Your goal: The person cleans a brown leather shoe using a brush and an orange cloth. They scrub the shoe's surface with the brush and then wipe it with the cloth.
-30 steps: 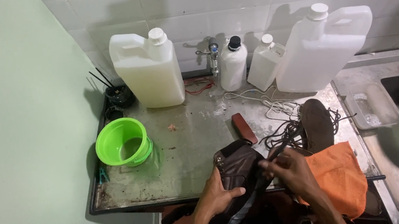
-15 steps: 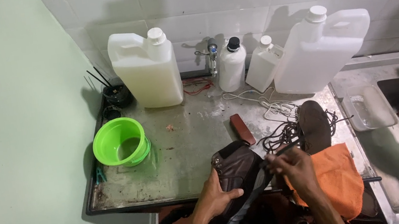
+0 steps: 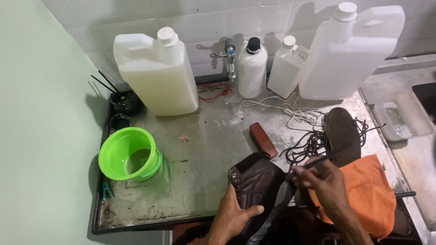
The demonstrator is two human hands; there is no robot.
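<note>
My left hand (image 3: 235,213) clamps the boot (image 3: 256,191), stiff and weighty, by its side; my right hand (image 3: 322,182) pinches a limp lace (image 3: 316,163).

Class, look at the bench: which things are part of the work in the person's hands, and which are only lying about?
In hand:
left hand gripping the brown boot
right hand pinching a dark lace

Lying about:
green bowl
two big white jugs
two small white bottles
orange cloth
white cord
clear tray
</note>
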